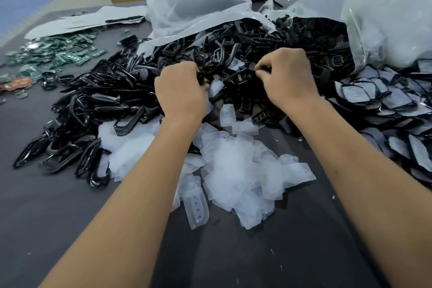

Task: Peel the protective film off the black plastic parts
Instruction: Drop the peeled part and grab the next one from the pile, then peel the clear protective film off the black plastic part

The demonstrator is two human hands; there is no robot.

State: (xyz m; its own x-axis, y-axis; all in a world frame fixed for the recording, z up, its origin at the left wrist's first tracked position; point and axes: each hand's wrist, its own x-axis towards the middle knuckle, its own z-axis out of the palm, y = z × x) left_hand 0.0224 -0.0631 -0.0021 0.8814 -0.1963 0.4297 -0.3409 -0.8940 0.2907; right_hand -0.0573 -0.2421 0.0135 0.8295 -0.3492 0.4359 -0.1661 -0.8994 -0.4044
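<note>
Two hands — left hand [181, 90], right hand [288, 77] — pinch black part [240, 76]

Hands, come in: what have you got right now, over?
Left hand grips a black part. Right hand pinches black plastic part. Peeled film pile lies below. Black parts crowd all around.

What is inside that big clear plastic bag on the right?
The clear plastic bag lies on its side, its open mouth spilling a mass of black plastic parts. Further in, the cloudy film hides the contents, so how full it is cannot be seen.
</note>
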